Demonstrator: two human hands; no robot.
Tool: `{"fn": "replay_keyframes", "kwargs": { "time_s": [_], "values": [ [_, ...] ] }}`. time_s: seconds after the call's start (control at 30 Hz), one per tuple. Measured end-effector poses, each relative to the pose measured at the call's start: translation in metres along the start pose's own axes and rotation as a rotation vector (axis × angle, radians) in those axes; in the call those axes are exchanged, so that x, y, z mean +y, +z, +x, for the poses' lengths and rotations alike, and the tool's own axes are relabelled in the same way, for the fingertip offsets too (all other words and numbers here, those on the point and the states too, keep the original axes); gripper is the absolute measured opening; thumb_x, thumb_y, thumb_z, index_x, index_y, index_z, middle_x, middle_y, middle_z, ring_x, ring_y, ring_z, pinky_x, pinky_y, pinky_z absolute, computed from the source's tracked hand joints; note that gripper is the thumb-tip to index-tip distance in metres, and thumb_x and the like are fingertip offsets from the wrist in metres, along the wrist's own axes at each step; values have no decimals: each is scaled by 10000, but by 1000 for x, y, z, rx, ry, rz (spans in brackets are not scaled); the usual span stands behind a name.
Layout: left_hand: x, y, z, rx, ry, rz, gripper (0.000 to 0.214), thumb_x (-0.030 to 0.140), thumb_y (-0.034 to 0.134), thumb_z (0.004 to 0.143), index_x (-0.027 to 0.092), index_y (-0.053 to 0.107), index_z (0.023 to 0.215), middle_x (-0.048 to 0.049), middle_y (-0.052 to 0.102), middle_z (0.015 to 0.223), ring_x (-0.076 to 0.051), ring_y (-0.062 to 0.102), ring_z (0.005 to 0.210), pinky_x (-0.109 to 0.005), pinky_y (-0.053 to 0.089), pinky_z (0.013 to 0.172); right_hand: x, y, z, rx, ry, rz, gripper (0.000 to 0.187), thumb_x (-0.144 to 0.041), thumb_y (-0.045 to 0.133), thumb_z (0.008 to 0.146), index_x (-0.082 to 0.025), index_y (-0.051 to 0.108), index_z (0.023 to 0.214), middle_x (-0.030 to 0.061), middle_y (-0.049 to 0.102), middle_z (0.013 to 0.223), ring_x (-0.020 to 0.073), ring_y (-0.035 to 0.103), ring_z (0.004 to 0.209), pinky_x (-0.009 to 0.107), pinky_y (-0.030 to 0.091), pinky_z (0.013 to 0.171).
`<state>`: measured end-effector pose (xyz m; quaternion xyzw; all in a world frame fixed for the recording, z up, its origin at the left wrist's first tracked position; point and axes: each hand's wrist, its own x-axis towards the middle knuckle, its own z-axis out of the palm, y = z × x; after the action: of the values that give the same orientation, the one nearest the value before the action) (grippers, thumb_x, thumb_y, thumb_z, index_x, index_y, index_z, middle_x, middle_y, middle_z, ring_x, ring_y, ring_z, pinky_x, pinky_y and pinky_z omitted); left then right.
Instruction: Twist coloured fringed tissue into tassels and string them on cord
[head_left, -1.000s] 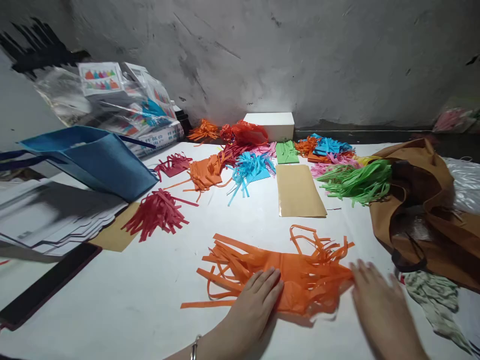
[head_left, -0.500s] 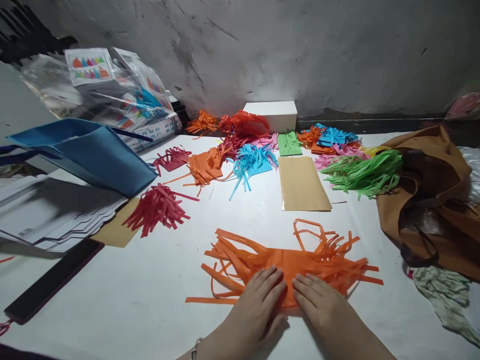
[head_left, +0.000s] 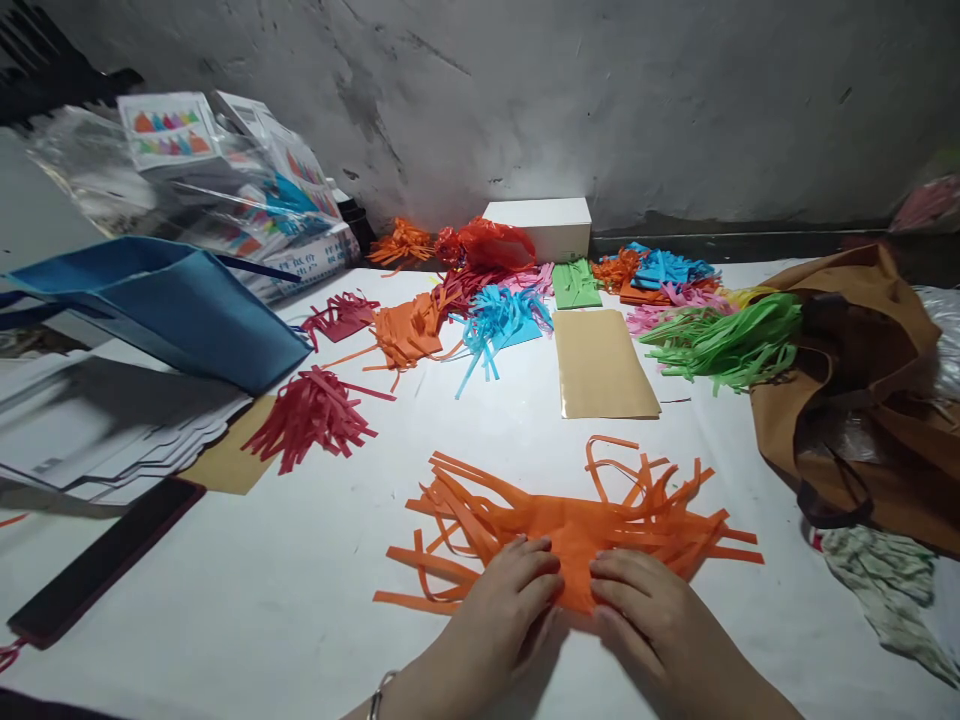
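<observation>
In front of me an orange tissue-paper tassel sheet (head_left: 574, 525) lies spread on the white table, fringed with cut strips to the left and right of an uncut middle. My left hand (head_left: 499, 610) is at the left of its near edge, fingers curled over the paper and thumb tucked underneath. Opposite it, my right hand (head_left: 649, 615) has its fingers bent over the near edge on the right. Both hands seem to pinch that edge, though the palms hide part of it. A strip of orange middle shows between the fingertips.
Beyond the sheet lies a brown paper stack (head_left: 606, 365). Red tassels (head_left: 311, 420), blue tassels (head_left: 502, 320) and green tassels (head_left: 727, 345) lie about. A blue bag (head_left: 165, 310), white packages (head_left: 90, 420) and a black phone-like slab (head_left: 105, 560) are left; a brown bag (head_left: 847, 390) is right.
My fingers lay flatter on the orange sheet before; now they are curled and drawn back towards its near edge. The sheet's strips have shifted slightly.
</observation>
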<state>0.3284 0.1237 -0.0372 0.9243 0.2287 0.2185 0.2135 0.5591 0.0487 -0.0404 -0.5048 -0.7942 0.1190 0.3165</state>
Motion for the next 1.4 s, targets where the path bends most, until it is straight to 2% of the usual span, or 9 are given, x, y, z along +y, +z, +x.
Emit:
{"fn": "replay_keyframes", "kwargs": {
  "time_s": [0.2,0.33,0.57,0.83,1.0,1.1,1.2,1.27,1.4],
  "values": [
    [1,-2,0,9,-14,-16,264,55,527,920,184,629,1127,-91,695,1165,-252,625,1129,-489,488,1092,-6,-3,5,26,-83,2,146,-129,574,960,-192,675,1045,44,714,1085,208,644,988,387,530,945],
    [1,-3,-1,26,-10,0,257,70,539,921,183,636,1130,-99,701,1175,-263,637,1137,-490,509,1076,-2,-4,2,-1,-94,40,215,-61,554,952,-197,661,1081,33,704,1095,190,620,1000,366,502,957],
    [3,-4,1,8,-29,18,231,102,521,937,181,672,1093,-89,726,1124,-267,655,1133,-526,506,1084,1,0,-1,-20,7,79,263,-60,544,956,-227,661,1121,7,708,1081,188,611,1009,368,499,954],
    [7,2,8,-10,-82,58,241,62,527,881,182,713,976,-81,743,1019,-262,688,1027,-502,551,1022,-13,-3,7,-97,174,77,212,-67,549,941,-232,675,986,5,692,961,205,619,905,375,522,847],
    [6,4,8,-5,-67,88,266,24,507,866,175,683,996,-90,740,1055,-281,682,1067,-491,556,1000,-14,4,10,-11,79,-85,301,-89,737,812,-218,668,1075,20,697,1068,248,620,967,417,512,887],
    [4,3,5,-5,-40,103,239,37,514,881,167,637,1039,-110,717,1132,-287,657,1100,-489,543,1004,-9,13,13,87,-13,-155,221,-15,632,844,-186,662,981,33,694,1031,228,605,937,410,491,911],
    [-3,1,4,-40,-6,129,300,-7,502,870,158,605,1099,-119,681,1219,-272,637,1098,-464,540,982,-2,18,14,153,-80,-145,256,20,522,875,-182,652,964,36,695,966,218,603,924,391,486,903],
    [-9,-3,7,-77,-50,136,352,-49,462,865,166,606,1103,-98,690,1182,-240,646,1043,-408,551,926,1,17,14,120,-35,-139,248,-10,501,905,-206,642,962,23,684,903,217,603,885,378,496,839],
    [-20,-13,30,-223,-307,220,241,2,470,895,180,633,901,-48,706,899,-197,657,805,-297,525,722,6,12,23,46,72,-211,212,-76,471,963,-232,593,888,11,648,800,215,603,761,381,494,729]
  ]
}}
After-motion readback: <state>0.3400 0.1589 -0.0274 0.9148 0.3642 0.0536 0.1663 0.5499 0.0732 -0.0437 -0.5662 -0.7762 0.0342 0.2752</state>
